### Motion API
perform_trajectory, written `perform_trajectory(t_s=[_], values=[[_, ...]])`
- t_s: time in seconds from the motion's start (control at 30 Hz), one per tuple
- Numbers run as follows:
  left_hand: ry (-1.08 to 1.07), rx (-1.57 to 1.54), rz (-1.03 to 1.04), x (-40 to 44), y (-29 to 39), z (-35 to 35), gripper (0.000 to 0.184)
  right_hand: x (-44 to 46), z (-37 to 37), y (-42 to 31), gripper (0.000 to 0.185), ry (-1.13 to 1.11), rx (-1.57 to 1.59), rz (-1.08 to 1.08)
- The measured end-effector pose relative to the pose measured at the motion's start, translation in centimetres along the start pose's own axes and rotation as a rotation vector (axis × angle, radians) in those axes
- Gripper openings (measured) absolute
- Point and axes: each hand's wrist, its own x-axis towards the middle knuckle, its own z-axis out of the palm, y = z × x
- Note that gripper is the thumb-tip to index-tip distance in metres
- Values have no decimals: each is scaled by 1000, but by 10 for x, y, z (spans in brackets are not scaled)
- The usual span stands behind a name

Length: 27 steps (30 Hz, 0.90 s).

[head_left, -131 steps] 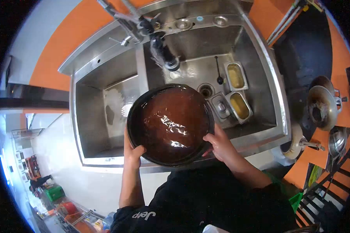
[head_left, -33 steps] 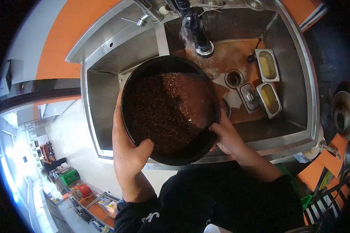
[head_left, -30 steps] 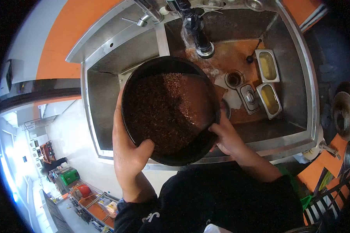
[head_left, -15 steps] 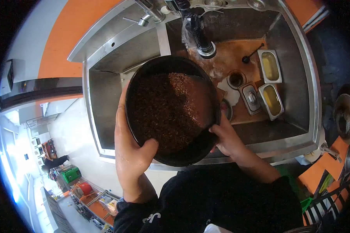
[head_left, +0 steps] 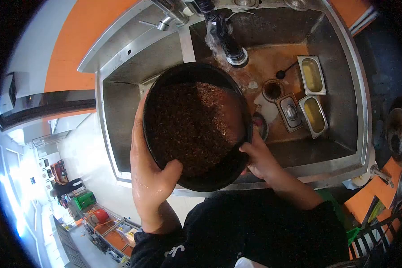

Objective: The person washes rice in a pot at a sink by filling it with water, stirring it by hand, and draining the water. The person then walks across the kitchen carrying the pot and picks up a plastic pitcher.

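A round black pot [head_left: 196, 73] is held over the front of the sink, tilted toward the right. Dark brown, grain-like bits [head_left: 183, 129] fill its left and middle part, with reddish-brown liquid [head_left: 232, 118] pooled at the right. My left hand [head_left: 151, 178] grips the left side, thumb over the rim and fingers along the outer wall. On the lower right, my right hand [head_left: 260, 156] holds the rim with its thumb on top; its other fingers are mostly hidden under the pot.
Brownish water covers the floor of the right sink basin [head_left: 330, 85]. Two metal trays with yellowish contents [head_left: 311, 76], a lidded metal container [head_left: 290, 112], a small black ladle-like tool [head_left: 281, 74] and a drain [head_left: 272, 90] lie there. A black spray hose [head_left: 223, 38] hangs above.
My hands and the pot stay almost in place. Foam in the basin has shifted, and the small black tool sits slightly lower. A person far off at the left has moved a little.
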Motion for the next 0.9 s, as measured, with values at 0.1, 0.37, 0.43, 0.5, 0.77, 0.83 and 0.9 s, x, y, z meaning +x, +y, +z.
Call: perform_trajectory(t_s=[0.1,0.37,0.43,0.5,0.77,0.83,0.9], values=[[0,9,-6,3,0,1,88,1,-1,0,67,-3,7,10],[25,19,1,7,-1,6,89,6,6,-5,67,63,20,11],[29,54,7,8,-1,8,90,8,6,-8,67,61,-3,17],[28,64,-2,9,1,9,90,7,7,-13,67,66,-38,56],[16,4,-58,19,6,24,88,6,-8,-25,68,84,-49,102],[-11,-78,-58,22,3,28,87,5,-17,-32,69,63,-55,117],[-16,-99,-126,25,5,37,86,1,-33,-37,68,63,-57,88]])
